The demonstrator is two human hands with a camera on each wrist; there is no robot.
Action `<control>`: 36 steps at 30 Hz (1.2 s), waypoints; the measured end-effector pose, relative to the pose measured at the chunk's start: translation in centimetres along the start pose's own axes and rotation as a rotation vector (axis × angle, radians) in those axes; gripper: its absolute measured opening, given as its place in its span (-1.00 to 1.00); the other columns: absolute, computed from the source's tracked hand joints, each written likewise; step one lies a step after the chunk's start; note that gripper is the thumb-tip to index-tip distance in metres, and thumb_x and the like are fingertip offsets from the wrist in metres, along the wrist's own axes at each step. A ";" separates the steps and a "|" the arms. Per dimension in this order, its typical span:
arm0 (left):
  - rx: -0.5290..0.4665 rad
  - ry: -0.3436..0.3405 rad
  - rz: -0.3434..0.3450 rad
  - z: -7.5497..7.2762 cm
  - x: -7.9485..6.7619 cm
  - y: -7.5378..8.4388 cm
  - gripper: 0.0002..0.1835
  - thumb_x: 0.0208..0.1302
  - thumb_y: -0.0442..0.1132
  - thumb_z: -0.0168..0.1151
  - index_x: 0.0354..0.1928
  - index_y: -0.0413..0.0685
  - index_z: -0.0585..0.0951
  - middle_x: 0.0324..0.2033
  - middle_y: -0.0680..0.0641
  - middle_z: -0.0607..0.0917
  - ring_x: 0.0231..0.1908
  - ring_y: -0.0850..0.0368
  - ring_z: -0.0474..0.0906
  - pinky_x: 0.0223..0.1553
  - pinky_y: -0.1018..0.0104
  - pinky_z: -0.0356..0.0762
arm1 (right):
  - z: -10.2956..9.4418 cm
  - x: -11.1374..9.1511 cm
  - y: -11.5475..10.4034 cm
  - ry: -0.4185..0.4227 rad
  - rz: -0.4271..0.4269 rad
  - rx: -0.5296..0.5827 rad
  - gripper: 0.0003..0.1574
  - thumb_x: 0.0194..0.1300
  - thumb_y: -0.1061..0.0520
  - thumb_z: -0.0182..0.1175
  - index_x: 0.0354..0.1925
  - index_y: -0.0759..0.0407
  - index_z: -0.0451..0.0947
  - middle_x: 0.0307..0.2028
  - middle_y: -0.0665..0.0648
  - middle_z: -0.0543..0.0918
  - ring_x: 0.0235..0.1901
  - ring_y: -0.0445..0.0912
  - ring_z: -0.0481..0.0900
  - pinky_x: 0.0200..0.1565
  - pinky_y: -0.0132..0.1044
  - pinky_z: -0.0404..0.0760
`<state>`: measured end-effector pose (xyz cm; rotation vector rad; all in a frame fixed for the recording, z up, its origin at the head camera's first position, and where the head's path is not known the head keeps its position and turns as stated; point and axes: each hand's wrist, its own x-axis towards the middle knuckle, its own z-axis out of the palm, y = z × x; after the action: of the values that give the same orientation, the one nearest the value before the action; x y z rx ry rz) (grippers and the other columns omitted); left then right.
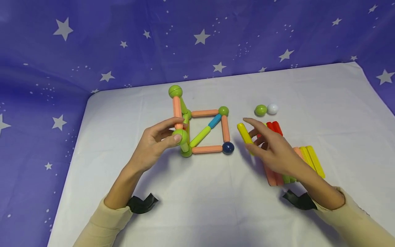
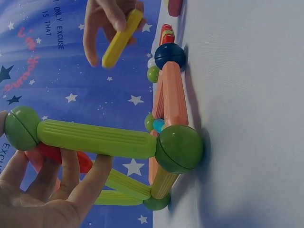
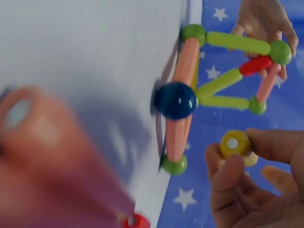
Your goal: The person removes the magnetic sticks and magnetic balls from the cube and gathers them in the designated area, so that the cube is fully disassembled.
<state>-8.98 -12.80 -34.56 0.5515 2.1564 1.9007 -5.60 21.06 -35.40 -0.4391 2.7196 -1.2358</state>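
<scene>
White worktop (image 1: 216, 206): left hand (image 1: 155, 142) grips central ball-and-rod frame (image 1: 201, 137); right hand (image 1: 276, 149), pinching yellow rod (image 1: 244, 132), partly hides loose rods (image 1: 308, 158), lower right.

Left wrist view: blue star-print backdrop (image 2: 95, 90) is carrying sideways dark lettering (image 2: 59, 28) reading "ONLY EXCUSE / IS THAT". Red script (image 2: 26, 59) beside it is apparently saying "I'm young". Cut-off "EXCUS" (image 2: 4, 156) is showing at the frame edge.
</scene>
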 end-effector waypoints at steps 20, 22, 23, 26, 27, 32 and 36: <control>-0.018 0.000 0.006 0.0 -0.1 0.1 -0.50 0.33 -0.35 0.19 0.30 -0.28 0.45 0.09 -0.18 0.61 -0.03 -0.07 0.57 -0.10 0.28 0.58 | -7.2 -8.1 7.9 0.105 0.224 -0.207 -0.22 0.23 0.29 0.35 0.37 0.25 0.31 -0.07 0.40 0.57 -0.30 -0.19 0.55 -0.42 -0.49 0.51; -0.013 -0.001 0.003 0.1 0.0 0.1 -0.50 0.33 -0.33 0.20 0.30 -0.25 0.46 0.10 -0.15 0.61 -0.03 -0.07 0.57 -0.10 0.27 0.58 | -7.5 -8.6 8.6 0.095 0.258 -0.239 -0.22 0.24 0.29 0.34 0.37 0.29 0.29 -0.07 0.46 0.55 -0.30 -0.01 0.58 -0.48 -0.43 0.52; -0.011 -0.001 0.000 0.1 0.0 0.2 -0.50 0.33 -0.33 0.20 0.30 -0.24 0.47 0.10 -0.14 0.61 -0.04 -0.07 0.57 -0.10 0.27 0.58 | -7.6 -8.8 8.9 0.088 0.277 -0.256 -0.22 0.25 0.28 0.33 0.37 0.30 0.27 -0.07 0.48 0.54 -0.30 0.08 0.58 -0.50 -0.40 0.52; -0.012 -0.003 -0.006 0.2 0.1 0.2 -0.51 0.33 -0.31 0.20 0.30 -0.22 0.47 0.10 -0.14 0.61 -0.05 -0.07 0.56 -0.10 0.25 0.59 | -7.9 -9.2 9.8 0.061 0.308 -0.293 -0.22 0.27 0.28 0.30 0.37 0.37 0.23 -0.10 0.53 0.51 -0.31 0.24 0.57 -0.54 -0.39 0.49; -0.013 -0.001 -0.007 0.2 0.0 0.2 -0.51 0.32 -0.31 0.21 0.30 -0.20 0.48 0.10 -0.14 0.62 -0.05 -0.07 0.56 -0.10 0.25 0.59 | -8.0 -9.3 10.0 0.045 0.322 -0.307 -0.21 0.28 0.27 0.29 0.38 0.38 0.21 -0.11 0.53 0.51 -0.31 0.24 0.56 -0.54 -0.39 0.49; -0.018 0.000 0.005 0.2 0.0 0.2 -0.51 0.32 -0.33 0.20 0.30 -0.21 0.47 0.10 -0.15 0.61 -0.05 -0.05 0.57 -0.11 0.25 0.60 | -8.8 -9.4 11.0 -0.076 0.394 -0.367 -0.21 0.33 0.26 0.24 0.39 0.42 0.12 -0.16 0.48 0.50 -0.34 0.14 0.54 -0.50 -0.29 0.49; -0.024 -0.002 0.015 0.2 0.0 0.1 -0.49 0.33 -0.35 0.19 0.31 -0.30 0.44 0.10 -0.19 0.61 -0.04 -0.03 0.58 -0.11 0.26 0.60 | -9.0 -9.3 11.4 -0.157 0.424 -0.366 -0.22 0.39 0.23 0.17 0.41 0.42 0.06 -0.16 0.47 0.50 -0.33 0.12 0.53 -0.43 -0.20 0.51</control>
<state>-8.86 -12.62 -34.52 0.5665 2.1315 1.9297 -1.24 37.49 -38.12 0.0179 2.7033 -0.5778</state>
